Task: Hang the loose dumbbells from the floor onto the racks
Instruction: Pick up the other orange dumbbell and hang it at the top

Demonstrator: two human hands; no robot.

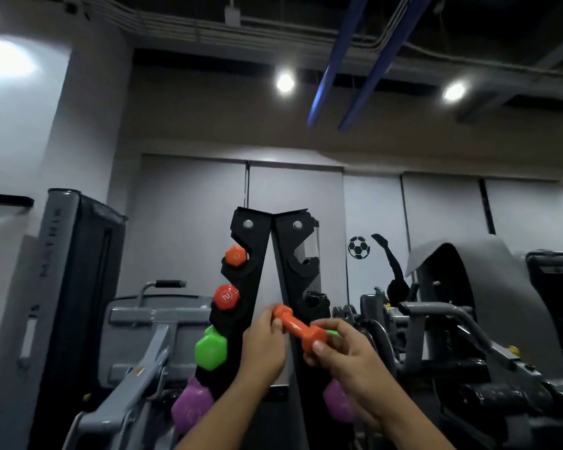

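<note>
A small orange dumbbell is held level in front of the black A-shaped rack. My left hand pinches its far left end and my right hand grips its right head. On the rack's left side hang an orange dumbbell, a red one, a green one and a purple one. Another purple head shows on the right side, partly behind my right wrist. The upper hooks on the right side hold nothing.
Grey weight machines stand close on both sides: a tall weight stack with a padded frame at left and a curved machine with levers at right. A wall with a football sticker lies behind the rack.
</note>
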